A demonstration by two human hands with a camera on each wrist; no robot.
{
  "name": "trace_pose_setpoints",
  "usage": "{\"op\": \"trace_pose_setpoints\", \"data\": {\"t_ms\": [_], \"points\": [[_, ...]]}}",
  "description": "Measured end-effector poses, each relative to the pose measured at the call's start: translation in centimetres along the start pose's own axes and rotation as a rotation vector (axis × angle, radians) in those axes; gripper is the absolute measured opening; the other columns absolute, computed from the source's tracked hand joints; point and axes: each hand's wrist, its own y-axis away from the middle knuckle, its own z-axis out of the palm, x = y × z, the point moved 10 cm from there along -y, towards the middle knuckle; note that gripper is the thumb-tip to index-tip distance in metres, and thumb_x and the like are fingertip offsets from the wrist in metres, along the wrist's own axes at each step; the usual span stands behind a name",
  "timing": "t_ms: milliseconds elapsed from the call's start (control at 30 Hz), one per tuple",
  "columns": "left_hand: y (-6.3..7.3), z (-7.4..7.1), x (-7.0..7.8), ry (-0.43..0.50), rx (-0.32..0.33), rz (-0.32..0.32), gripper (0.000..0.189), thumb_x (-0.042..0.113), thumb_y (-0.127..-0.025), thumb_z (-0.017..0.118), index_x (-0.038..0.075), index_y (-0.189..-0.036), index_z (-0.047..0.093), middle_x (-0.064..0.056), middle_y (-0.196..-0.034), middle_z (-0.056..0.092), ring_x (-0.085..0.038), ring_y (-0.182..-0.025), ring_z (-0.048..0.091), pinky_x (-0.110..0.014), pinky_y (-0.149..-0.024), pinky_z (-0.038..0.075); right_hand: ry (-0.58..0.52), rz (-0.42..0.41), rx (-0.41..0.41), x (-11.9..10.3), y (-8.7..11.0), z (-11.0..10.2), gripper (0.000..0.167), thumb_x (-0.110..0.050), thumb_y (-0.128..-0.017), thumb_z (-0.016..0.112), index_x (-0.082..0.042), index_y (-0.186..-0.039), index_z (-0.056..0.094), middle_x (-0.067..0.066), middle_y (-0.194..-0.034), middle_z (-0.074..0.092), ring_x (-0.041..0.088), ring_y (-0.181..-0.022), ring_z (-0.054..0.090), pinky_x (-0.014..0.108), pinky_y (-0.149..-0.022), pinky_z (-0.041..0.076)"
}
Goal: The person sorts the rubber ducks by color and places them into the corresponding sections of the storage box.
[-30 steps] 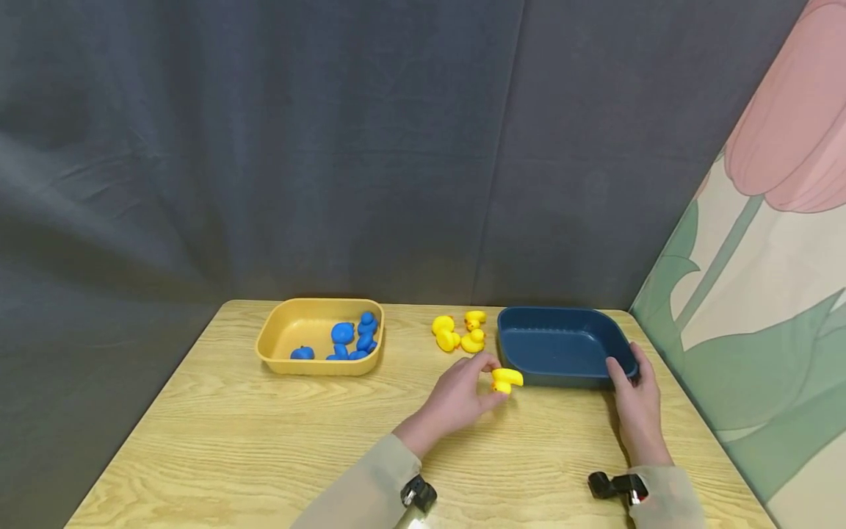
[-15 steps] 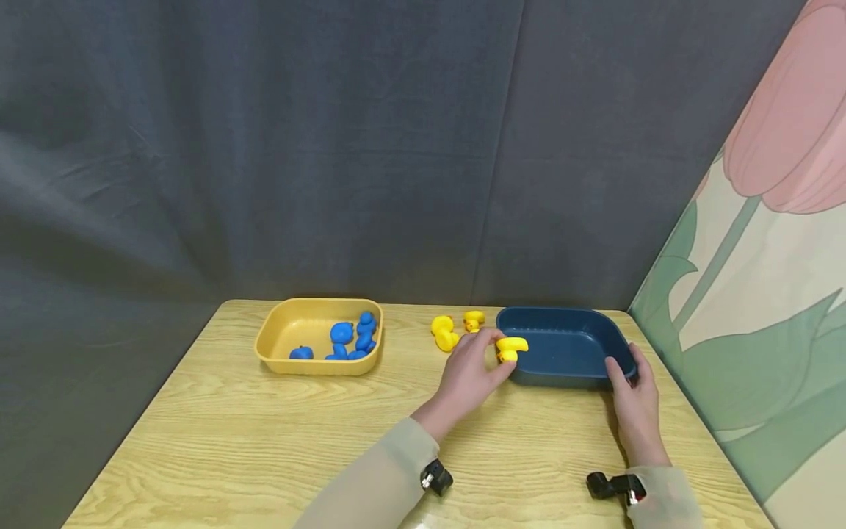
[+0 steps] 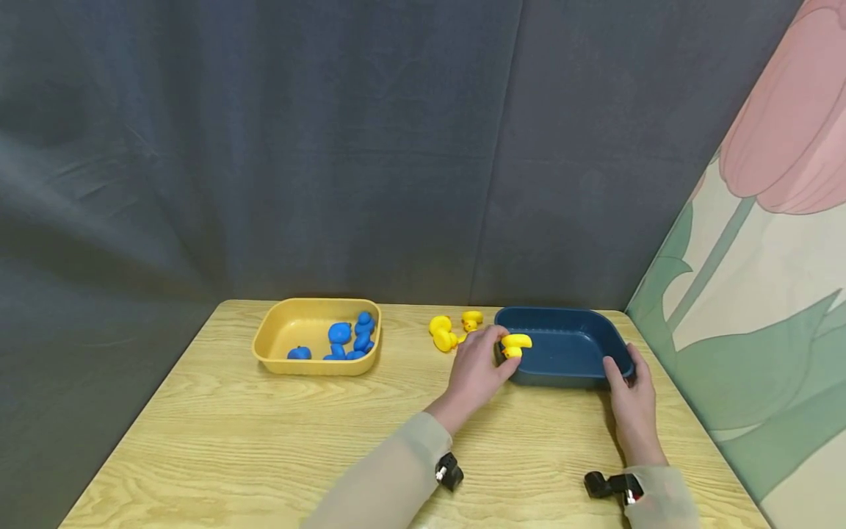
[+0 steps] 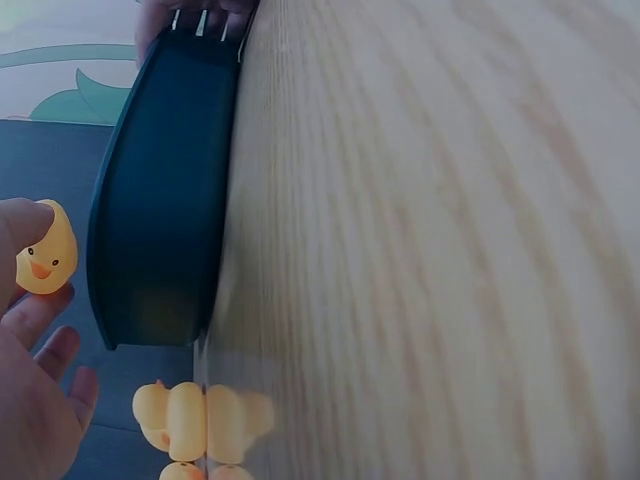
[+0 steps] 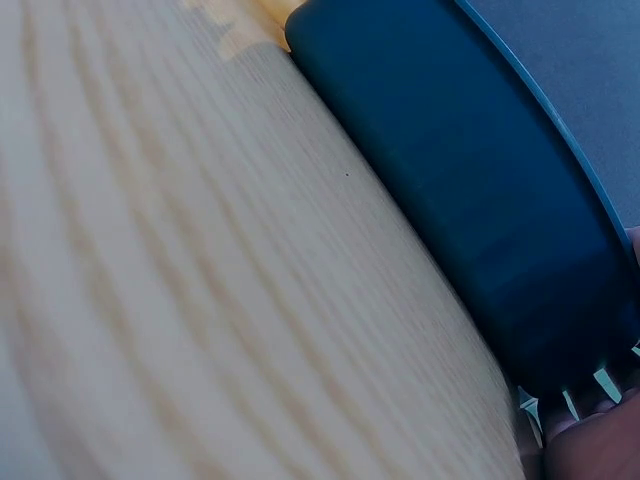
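Note:
My left hand (image 3: 474, 373) pinches a yellow rubber duck (image 3: 517, 342) between thumb and fingers, above the left side of a dark blue tray (image 3: 562, 381). In the left wrist view the duck (image 4: 52, 255) faces the camera, apart from the tray's outer wall (image 4: 165, 200). My right hand (image 3: 637, 411) grips the tray's front right corner, thumb over the rim and fingers outside. Only part of that hand (image 5: 597, 445) shows in the right wrist view. More yellow ducks (image 3: 440, 333) lie left of the tray, one partly hidden by my left hand.
A yellow tray (image 3: 317, 368) holding several blue ducks (image 3: 340, 333) stands at the table's back left. A dark curtain (image 3: 370, 162) hangs behind the wooden table (image 3: 264, 441). To the right rises a panel with a tulip print (image 3: 760, 330).
My left hand has carried the duck up and slightly right, from in front of the dark blue tray to above its left side. My right hand keeps its hold on the tray.

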Motion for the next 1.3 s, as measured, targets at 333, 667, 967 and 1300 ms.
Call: {"op": "trace_pose_setpoints", "data": {"t_ms": [333,667,967,1300], "points": [[0.1,1.2,-0.1,-0.009,-0.027,0.017,0.048,0.033,-0.104,0.08,0.021,-0.148,0.065,0.004,-0.148,0.069,-0.02,-0.143,0.058,-0.041,-0.119,0.046,0.009,0.013,0.009,0.3,0.0,0.0,0.078,-0.044,-0.116,0.055,-0.022,-0.179,0.016,0.006,-0.185,0.01,0.021,-0.168,0.012,0.023,-0.131,0.015],[0.0,-0.4,-1.9,0.037,0.027,0.014,0.05,0.028,-0.106,0.078,0.016,-0.152,0.062,0.001,-0.158,0.06,-0.027,-0.147,0.051,-0.044,-0.121,0.045,0.023,0.02,0.016,0.3,0.1,0.0,0.078,-0.044,-0.116,0.054,-0.022,-0.179,0.015,0.007,-0.185,0.01,0.022,-0.168,0.013,0.027,-0.132,0.014],[0.5,-3.6,-4.6,0.087,0.155,-0.015,0.046,0.018,-0.102,0.082,0.01,-0.144,0.067,-0.005,-0.155,0.061,-0.034,-0.144,0.052,-0.048,-0.119,0.047,0.016,0.014,0.022,0.1,-0.1,-0.1,0.078,-0.044,-0.115,0.056,-0.022,-0.179,0.017,0.008,-0.184,0.013,0.023,-0.167,0.017,0.016,-0.127,0.02],[1.1,-5.7,-7.8,0.098,0.159,-0.13,0.05,0.016,-0.103,0.081,0.008,-0.15,0.064,-0.012,-0.16,0.055,-0.038,-0.145,0.049,-0.054,-0.113,0.051,0.026,0.019,0.02,0.4,-0.1,0.0,0.077,-0.042,-0.116,0.054,-0.021,-0.179,0.016,0.007,-0.185,0.011,0.023,-0.168,0.014,0.024,-0.131,0.016]]}}
